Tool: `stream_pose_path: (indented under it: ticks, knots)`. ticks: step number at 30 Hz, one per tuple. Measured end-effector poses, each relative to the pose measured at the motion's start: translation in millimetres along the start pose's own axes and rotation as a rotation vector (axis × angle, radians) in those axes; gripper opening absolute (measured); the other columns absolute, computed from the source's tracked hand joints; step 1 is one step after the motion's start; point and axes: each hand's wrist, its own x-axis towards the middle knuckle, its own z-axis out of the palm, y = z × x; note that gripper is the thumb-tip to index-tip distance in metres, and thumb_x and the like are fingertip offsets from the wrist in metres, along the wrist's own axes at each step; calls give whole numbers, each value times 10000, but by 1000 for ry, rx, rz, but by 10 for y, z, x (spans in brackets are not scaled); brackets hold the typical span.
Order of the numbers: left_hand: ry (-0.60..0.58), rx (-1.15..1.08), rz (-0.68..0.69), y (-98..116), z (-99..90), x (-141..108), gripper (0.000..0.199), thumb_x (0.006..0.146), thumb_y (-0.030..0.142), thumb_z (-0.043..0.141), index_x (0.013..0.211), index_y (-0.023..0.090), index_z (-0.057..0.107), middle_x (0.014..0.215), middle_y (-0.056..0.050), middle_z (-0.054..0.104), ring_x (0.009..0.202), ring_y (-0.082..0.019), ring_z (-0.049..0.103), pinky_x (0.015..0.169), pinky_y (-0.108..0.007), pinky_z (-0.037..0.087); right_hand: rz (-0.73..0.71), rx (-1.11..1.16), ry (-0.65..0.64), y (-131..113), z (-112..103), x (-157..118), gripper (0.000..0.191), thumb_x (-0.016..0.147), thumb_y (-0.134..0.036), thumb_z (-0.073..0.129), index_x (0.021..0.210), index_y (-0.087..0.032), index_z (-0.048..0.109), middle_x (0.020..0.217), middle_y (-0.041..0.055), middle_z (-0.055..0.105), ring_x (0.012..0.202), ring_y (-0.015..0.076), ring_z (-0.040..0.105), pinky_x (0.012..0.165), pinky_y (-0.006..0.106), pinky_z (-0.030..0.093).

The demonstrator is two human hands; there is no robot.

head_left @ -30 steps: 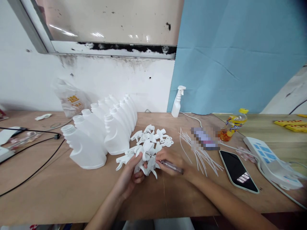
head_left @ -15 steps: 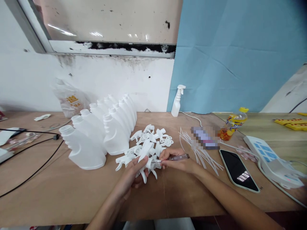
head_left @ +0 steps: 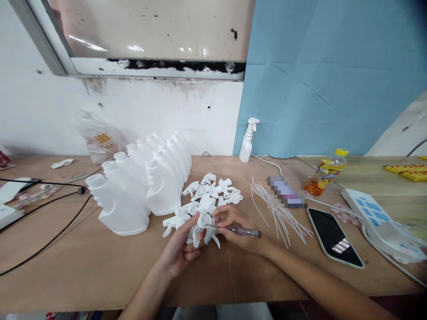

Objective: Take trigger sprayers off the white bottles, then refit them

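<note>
My left hand [head_left: 184, 247] is closed around a white trigger spray head [head_left: 204, 220], its round collar facing up toward me. In my right hand [head_left: 240, 227] is a screwdriver [head_left: 248, 232] with a clear handle; its thin metal shaft points left and meets the collar's rim. Whether the tip is inside the collar cannot be made out. Right behind both hands lies a pile of white spray heads [head_left: 224, 186], partly hidden by the held one. Two rows of open white bottles [head_left: 124, 212] stand to the left of the pile.
Thin white tubes [head_left: 280, 218] lie right of my hands, beside a pixelated flat item [head_left: 286, 192] and a phone [head_left: 334, 238]. A complete spray bottle [head_left: 246, 144] stands near the wall. Farther right are a drink bottle [head_left: 328, 171] and a white device [head_left: 370, 218]. Black cables [head_left: 50, 238] cross the left side.
The spray head has been turned so its collar opening faces me more. The screwdriver has shifted slightly left and its handle end dropped lower. My right fingers have moved closer to the collar.
</note>
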Motion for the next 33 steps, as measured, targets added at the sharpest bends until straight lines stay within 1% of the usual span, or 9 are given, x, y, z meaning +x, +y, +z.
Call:
stream_pose_path:
  ticks: [4,7,12,15,17,22,25,27,33]
  knots:
    - [-17,-18,18,-15,48,-8,401,819,511,677,813,139,528,669,55,524,385,26,147,340,-116,90,-192,-268,-99,52,57,-8,130,889,-146,577,959,-250,607,1290,80,644,1104,205,647,902,395,532]
    - [12,82,176,-48,85,7,387,829,506,659,865,145,522,757,35,562,399,24,218,358,-121,160,-207,-317,-60,66,38,-30,189,892,-124,554,1022,-260,579,1271,71,666,1124,205,657,908,395,542]
    - [264,451,585,-90,88,35,438,825,530,640,1079,211,480,829,26,623,420,-42,389,392,-187,331,26,-225,209,117,-234,-7,48,917,-187,561,925,-234,555,1240,99,682,1124,219,660,965,410,504]
    - [377,779,711,-98,55,10,441,868,497,600,1188,218,484,900,-17,674,661,-139,598,544,-235,453,219,-232,291,211,-452,44,86,916,-264,574,847,-222,546,1202,106,697,1103,229,665,955,410,490]
    - [418,985,759,-102,35,-16,395,887,479,576,1176,214,525,940,-37,684,803,-188,632,620,-264,478,307,-241,300,278,-557,68,132,892,-290,598,798,-214,544,1178,111,704,1086,241,668,926,405,491]
    - [481,1294,978,-102,-10,-31,287,913,410,550,1108,203,582,1026,-69,662,936,-229,615,777,-338,486,309,-269,414,394,-793,162,197,838,-299,633,682,-204,558,1125,82,711,1033,240,659,905,378,462]
    - [454,1429,1099,-114,-49,11,223,914,368,554,1044,197,613,1036,-88,647,998,-250,589,870,-386,466,318,-173,603,504,-1090,387,216,807,-339,632,646,-201,594,1029,65,713,992,228,632,857,340,463]
    - [437,1533,1110,-137,-76,48,237,909,358,562,1075,200,625,1010,-89,658,986,-264,587,878,-416,461,381,22,751,621,-1351,640,156,735,-347,660,702,-194,650,884,53,693,868,207,622,740,295,473]
    - [455,1706,1041,-193,-123,113,400,918,327,533,1295,194,546,1045,-103,681,1011,-297,589,863,-469,451,453,226,853,972,-2054,1591,159,724,-368,574,733,-212,546,815,9,585,724,175,603,598,287,496]
